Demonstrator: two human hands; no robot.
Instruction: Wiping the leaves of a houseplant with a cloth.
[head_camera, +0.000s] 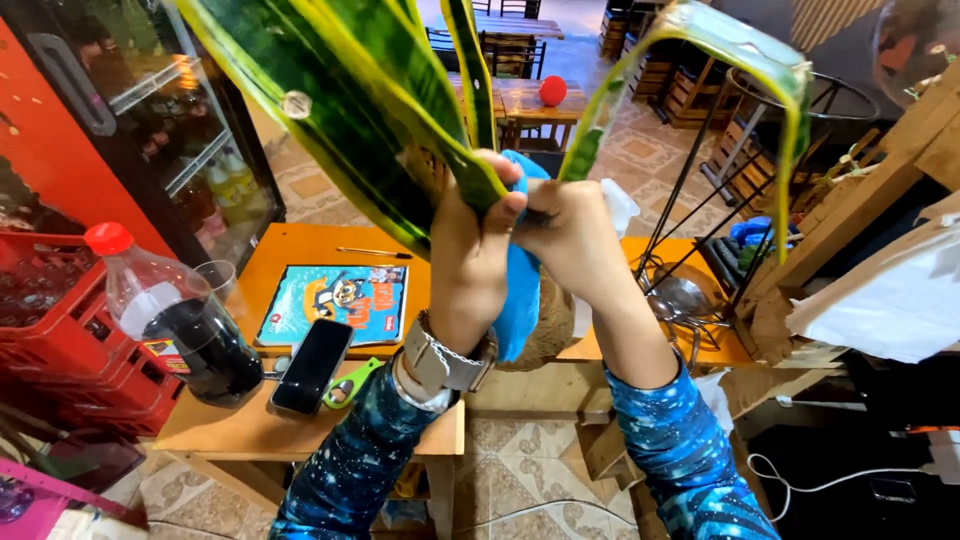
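Long green leaves with yellow edges fill the top of my view, closest to the lens; I count three broad blades, the widest leaf (350, 100) sweeping from upper left down toward my fingers, a narrow one rising straight above them, and a third arching off to the right. My left hand (470, 260) is closed around the base of the wide leaf, fingers curled tight with the thumb across it. My right hand (570, 235) is also closed, pressing one blue cloth (520, 300) against the leaf where the two fists meet; the cloth hangs down between my wrists. One metal watch (445, 360) sits on my left wrist, and both sleeves are a blue starry print.

Below and left of my fingers stands an orange table (300, 410). On it I count one dark phone (312, 365), one pair of green-handled scissors (350, 385) just beside the phone, one illustrated blue booklet (335, 300), one pencil (373, 253) beyond it, one glass (215, 275), and one cola bottle (175, 320) with a red cap. Left of the bottle is one red crate (50, 330). Beyond my fingers, one red ball (552, 91) rests on a far wooden table.
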